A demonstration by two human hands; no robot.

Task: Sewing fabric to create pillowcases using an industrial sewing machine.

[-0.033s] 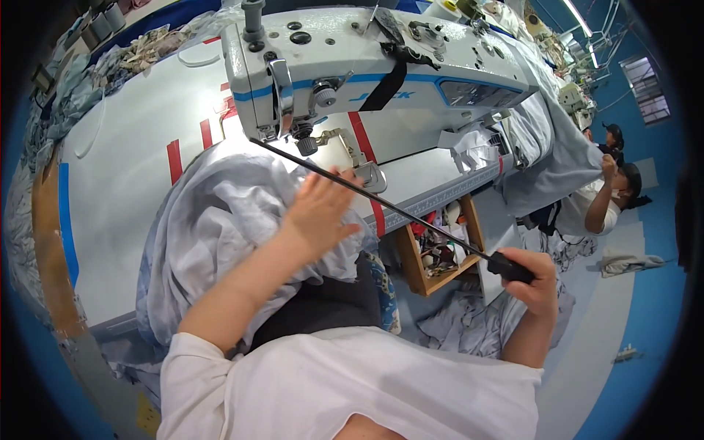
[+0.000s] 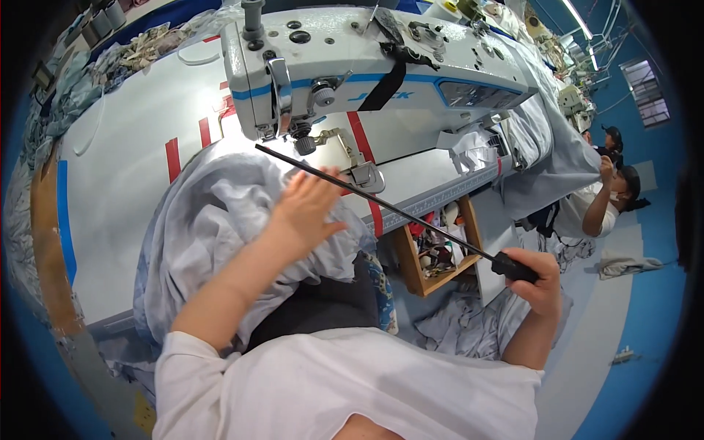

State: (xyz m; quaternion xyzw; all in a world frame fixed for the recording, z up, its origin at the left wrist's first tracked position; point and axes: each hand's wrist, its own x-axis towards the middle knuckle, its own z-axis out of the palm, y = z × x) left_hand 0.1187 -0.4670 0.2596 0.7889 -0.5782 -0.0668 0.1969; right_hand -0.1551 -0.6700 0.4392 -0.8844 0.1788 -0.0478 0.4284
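My right hand (image 2: 539, 282) is wrapped round the black handle of a long screwdriver (image 2: 512, 267). Its thin dark shaft slants up to the left, and the tip ends just below the needle area of a white sewing machine (image 2: 323, 62). Below that shaft my left hand (image 2: 301, 216) lies over a bunched light grey cloth (image 2: 213, 220), fingers stretched out and holding nothing. The fingertips come close to the shaft; whether they touch it I cannot tell. Part of the cloth drapes off the table's front edge onto my lap.
Red tape strips (image 2: 172, 160) mark the white table (image 2: 117, 198). Under the front edge, a wooden drawer (image 2: 412, 260) holds small odds and ends. More grey cloth (image 2: 462, 323) lies low on the right. Another person (image 2: 598, 213) lifts fabric at the far right.
My left hand has shifted slightly left and down over the cloth. The screwdriver and my right hand have moved a little to the right.
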